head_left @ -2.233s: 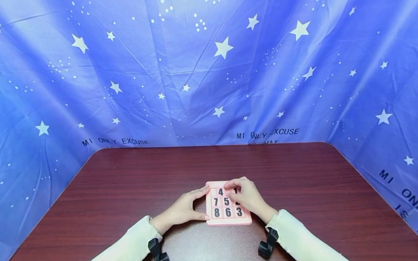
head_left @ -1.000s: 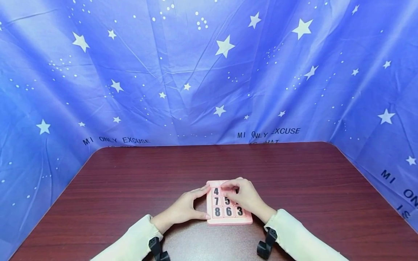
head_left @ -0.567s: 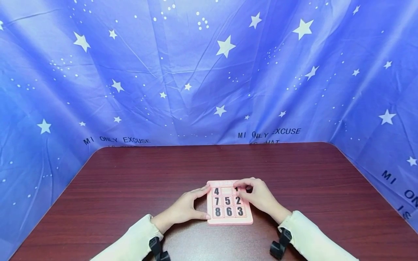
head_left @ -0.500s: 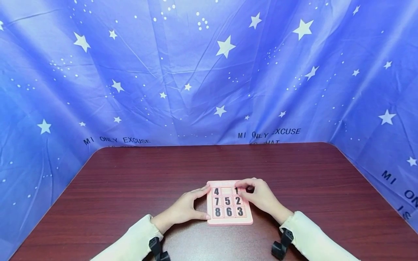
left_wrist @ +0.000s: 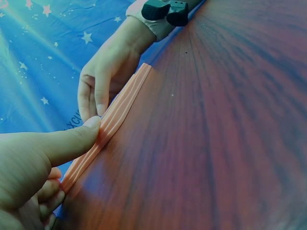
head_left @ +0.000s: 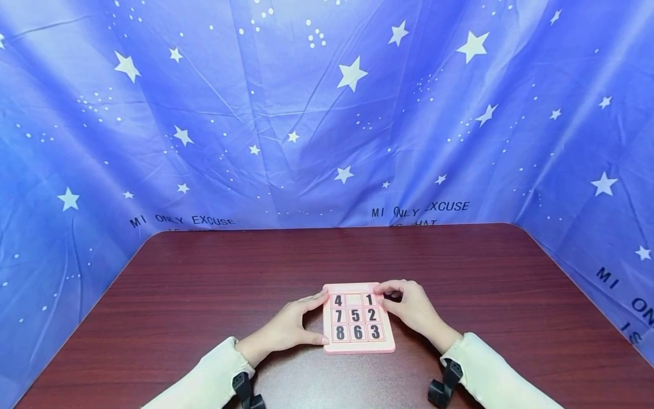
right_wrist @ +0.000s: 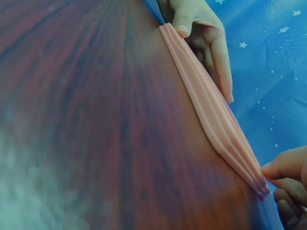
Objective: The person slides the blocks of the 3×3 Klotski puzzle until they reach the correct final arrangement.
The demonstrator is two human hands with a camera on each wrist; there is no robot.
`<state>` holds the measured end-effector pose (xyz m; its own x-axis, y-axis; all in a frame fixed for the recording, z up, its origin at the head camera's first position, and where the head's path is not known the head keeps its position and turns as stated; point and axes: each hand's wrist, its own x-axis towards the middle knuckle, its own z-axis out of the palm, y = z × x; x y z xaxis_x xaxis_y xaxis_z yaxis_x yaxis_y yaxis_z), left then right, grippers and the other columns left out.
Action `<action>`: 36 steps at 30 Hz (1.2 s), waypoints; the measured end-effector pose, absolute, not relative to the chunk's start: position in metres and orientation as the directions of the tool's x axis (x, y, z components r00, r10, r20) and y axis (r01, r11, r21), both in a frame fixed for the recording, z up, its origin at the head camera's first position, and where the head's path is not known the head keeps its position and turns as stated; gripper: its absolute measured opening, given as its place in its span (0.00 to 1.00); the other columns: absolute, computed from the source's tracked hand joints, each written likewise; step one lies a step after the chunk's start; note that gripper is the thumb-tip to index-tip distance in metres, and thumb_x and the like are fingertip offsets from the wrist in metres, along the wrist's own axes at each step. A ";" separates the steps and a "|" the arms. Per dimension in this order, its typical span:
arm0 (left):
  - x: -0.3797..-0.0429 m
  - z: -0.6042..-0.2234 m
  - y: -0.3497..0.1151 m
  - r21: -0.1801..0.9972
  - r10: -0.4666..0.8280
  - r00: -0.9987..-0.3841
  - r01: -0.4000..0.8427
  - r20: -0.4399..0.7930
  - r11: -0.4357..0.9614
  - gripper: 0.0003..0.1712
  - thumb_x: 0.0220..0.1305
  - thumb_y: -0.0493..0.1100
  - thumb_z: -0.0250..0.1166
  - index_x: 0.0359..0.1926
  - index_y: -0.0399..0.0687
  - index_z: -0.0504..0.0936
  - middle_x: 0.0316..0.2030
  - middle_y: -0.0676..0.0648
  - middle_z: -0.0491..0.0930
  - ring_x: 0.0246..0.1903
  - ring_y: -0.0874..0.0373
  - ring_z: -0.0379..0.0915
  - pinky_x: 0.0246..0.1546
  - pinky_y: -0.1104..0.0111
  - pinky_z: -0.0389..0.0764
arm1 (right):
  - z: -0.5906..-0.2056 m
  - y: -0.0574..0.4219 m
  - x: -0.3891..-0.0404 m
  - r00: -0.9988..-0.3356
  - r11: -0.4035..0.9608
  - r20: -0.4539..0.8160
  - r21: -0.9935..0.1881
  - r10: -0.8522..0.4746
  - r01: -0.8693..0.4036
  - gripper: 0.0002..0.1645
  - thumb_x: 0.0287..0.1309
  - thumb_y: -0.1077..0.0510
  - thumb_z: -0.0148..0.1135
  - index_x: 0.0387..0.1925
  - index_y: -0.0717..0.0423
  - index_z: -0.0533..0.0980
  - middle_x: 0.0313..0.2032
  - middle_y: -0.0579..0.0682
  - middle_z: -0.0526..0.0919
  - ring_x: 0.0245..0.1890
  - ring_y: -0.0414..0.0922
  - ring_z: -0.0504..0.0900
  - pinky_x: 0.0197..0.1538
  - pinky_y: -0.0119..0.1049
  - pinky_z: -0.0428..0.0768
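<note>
A pink number slide puzzle (head_left: 359,346) lies flat on the table, its ribbed side (right_wrist: 211,110) showing in the right wrist view. Its tiles read 4, gap, 1 on top, then 7, 5, 2, then 8, 6, 3. My left hand (head_left: 286,326) holds the left edge, thumb at the near corner and fingers at the far one. Beside the far right corner is my right hand (head_left: 416,309), thumb and index fingertip at the edge near the 1 tile (head_left: 369,300), its other fingers loosely bent. Whether the right fingertips press on the frame is unclear.
The dark red wooden table (head_left: 230,272) extends around the puzzle. A blue cloth (head_left: 286,113) with white stars hangs along its back and sides. Each wrist carries a black camera mount (head_left: 444,383) over a pale sleeve (head_left: 490,369).
The 4 tile has slid left into the top left corner, leaving the top middle slot bare. My right hand has moved right, off the tiles to the frame's edge. The left hand stays put.
</note>
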<state>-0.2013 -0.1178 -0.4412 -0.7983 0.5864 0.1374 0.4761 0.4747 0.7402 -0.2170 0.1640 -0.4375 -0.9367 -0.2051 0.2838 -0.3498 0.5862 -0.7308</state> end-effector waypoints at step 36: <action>-0.202 -0.442 -0.118 0.744 0.586 -0.800 0.470 0.130 0.476 0.51 0.45 0.53 0.75 0.67 0.41 0.63 0.68 0.44 0.59 0.67 0.50 0.56 0.66 0.54 0.58 | -0.439 0.138 -0.221 -0.938 0.523 0.267 -0.779 -0.222 -0.346 0.10 0.45 0.67 0.69 0.33 0.54 0.84 0.34 0.46 0.85 0.32 0.40 0.74 0.35 0.30 0.73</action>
<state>-0.2016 -0.1176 -0.4420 -0.7999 0.5858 0.1305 0.4698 0.4758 0.7436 -0.2205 0.1378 -0.4387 -0.9378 -0.2225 0.2666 -0.3456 0.5232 -0.7790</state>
